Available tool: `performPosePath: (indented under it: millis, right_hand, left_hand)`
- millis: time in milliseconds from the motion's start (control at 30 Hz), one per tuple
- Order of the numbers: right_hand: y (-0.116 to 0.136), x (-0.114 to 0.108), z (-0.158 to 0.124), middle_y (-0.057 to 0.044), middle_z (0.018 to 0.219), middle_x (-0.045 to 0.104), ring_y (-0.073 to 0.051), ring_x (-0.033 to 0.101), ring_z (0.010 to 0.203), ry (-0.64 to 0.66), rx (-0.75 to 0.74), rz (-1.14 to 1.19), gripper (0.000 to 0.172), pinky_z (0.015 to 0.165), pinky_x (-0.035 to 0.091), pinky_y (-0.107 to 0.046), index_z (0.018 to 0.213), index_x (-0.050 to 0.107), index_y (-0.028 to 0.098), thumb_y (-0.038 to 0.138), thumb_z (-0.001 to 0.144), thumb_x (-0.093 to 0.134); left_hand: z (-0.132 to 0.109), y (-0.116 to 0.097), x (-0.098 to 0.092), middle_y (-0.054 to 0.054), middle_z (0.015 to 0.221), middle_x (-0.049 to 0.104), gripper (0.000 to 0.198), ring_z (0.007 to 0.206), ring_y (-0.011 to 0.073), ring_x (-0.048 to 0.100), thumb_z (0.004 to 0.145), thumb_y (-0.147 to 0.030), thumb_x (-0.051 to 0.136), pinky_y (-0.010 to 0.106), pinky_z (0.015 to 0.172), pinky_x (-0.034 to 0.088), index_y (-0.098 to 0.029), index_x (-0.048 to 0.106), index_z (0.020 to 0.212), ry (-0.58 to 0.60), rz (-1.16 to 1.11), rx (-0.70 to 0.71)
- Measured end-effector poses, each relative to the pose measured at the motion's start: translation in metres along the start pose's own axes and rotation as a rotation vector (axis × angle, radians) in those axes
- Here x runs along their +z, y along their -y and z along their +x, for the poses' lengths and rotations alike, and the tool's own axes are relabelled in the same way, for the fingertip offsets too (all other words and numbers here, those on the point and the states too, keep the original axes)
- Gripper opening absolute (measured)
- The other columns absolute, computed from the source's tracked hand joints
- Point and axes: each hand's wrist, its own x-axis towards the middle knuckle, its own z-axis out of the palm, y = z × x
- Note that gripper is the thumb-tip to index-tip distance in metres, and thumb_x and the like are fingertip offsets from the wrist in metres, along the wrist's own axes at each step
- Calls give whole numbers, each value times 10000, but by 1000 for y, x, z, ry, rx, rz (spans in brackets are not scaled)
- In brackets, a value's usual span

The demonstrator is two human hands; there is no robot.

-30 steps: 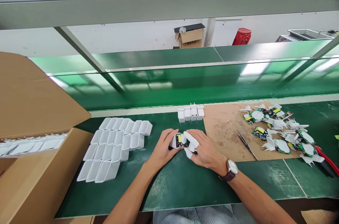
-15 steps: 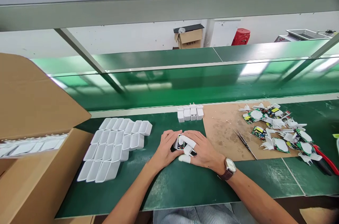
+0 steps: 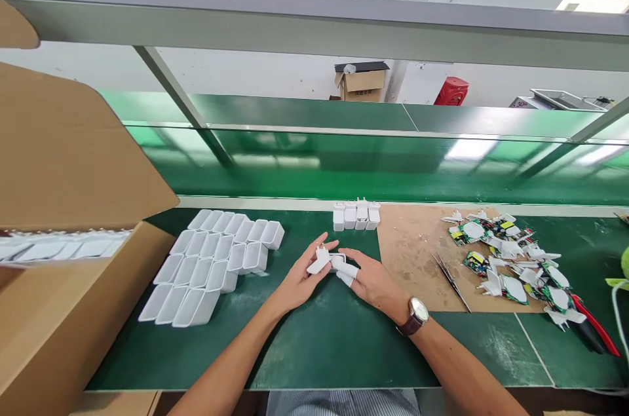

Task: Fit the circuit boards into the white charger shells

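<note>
Green workbench (image 3: 339, 357) across the foreground. At left, open cardboard carton (image 3: 98, 298), white parts inside. Right of centre, brown sheet (image 3: 407, 275) flat on the bench. Beside the carton, staggered rows of open white housings (image 3: 206, 265). Partly on the sheet, heap of green circuit boards (image 3: 514, 289) with white plug pieces. At centre, left hand (image 3: 297, 280) and right hand (image 3: 377, 283), both half-curled. Farther back, row of four white adapters (image 3: 356, 216). Far right, red-handled pliers (image 3: 597, 325). On the sheet, slim tweezers (image 3: 451, 282). Gripped between both hands' fingers, white plug adapter (image 3: 325, 259). On the right wrist, round-dialled watch (image 3: 419, 310).
</note>
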Motion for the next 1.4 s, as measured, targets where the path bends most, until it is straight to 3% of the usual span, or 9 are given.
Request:
performPosePath:
  millis: [200, 367, 600, 700, 833, 967, 1100, 1267, 1400]
  right_hand:
    - [1, -2, 2, -143, 1254, 666, -256, 703, 1089, -92, 43, 63, 445, 887, 650, -410, 1433, 518, 233, 164, 994, 527]
    - [3, -2, 4, -116, 1211, 643, -222, 700, 1024, -77, 47, 125, 447, 833, 651, -370, 1366, 571, 260, 83, 960, 508]
    - [1, -2, 6, -121, 1238, 620, -233, 682, 1071, -110, 63, 151, 436, 898, 635, -394, 1354, 584, 256, 80, 959, 531]
    - [-1, 1, 5, -116, 1194, 640, -232, 695, 1018, -45, 48, 122, 445, 843, 652, -381, 1377, 572, 249, 89, 966, 511]
    - [1, 3, 4, -127, 1254, 650, -244, 702, 1076, -72, 84, 47, 433, 865, 657, -387, 1439, 513, 252, 162, 1016, 508]
    - [5, 3, 4, -126, 1189, 683, -240, 721, 1009, -77, 56, 2, 384, 811, 656, -363, 1389, 538, 226, 176, 1009, 526]
    - [9, 4, 5, -119, 1223, 690, -235, 732, 969, -80, 151, 41, 370, 758, 655, -358, 1389, 515, 235, 223, 1019, 527]
    - [10, 0, 8, -140, 1330, 643, -307, 676, 1149, 15, 168, 39, 445, 936, 621, -502, 1442, 492, 252, 236, 1002, 561]
    - [6, -3, 10, -129, 1355, 610, -275, 662, 1168, 7, 151, 175, 426, 987, 602, -476, 1419, 533, 270, 213, 998, 566]
  left_hand:
    - [-3, 9, 3, 196, 1600, 463, 859, 1348, 280, 599, 976, -368, 648, 463, 1070, 542, -298, 122, 1652, -31, 103, 83]
    - [-1, 14, 5, 173, 1574, 504, 957, 1458, 307, 493, 913, -415, 732, 556, 1209, 387, -294, 131, 1649, -73, 144, 74]
    - [-3, 15, 3, 171, 1543, 527, 1127, 1380, 320, 556, 788, -439, 858, 558, 1177, 418, -301, 133, 1640, -160, 166, 143]
    - [-1, 13, 5, 128, 1410, 637, 987, 1250, 277, 639, 819, -401, 827, 495, 1097, 501, -304, 240, 1605, -208, 216, 146]
    - [1, 13, 9, 73, 1222, 721, 685, 1114, 214, 706, 922, -328, 699, 408, 1017, 558, -277, 381, 1526, -238, 255, 116]
    - [0, 15, 10, 66, 1229, 722, 639, 1128, 210, 705, 919, -325, 699, 402, 1029, 556, -268, 418, 1490, -235, 279, 125]
    - [0, 14, 9, 65, 1232, 728, 614, 1123, 209, 712, 919, -333, 692, 391, 1019, 563, -265, 431, 1471, -240, 296, 103]
    - [1, 13, 9, 69, 1234, 729, 609, 1116, 216, 715, 907, -322, 692, 389, 1013, 570, -260, 451, 1463, -243, 313, 132]
    - [2, 14, 8, 66, 1230, 730, 621, 1111, 217, 716, 909, -327, 692, 393, 1013, 572, -263, 441, 1474, -247, 319, 129]
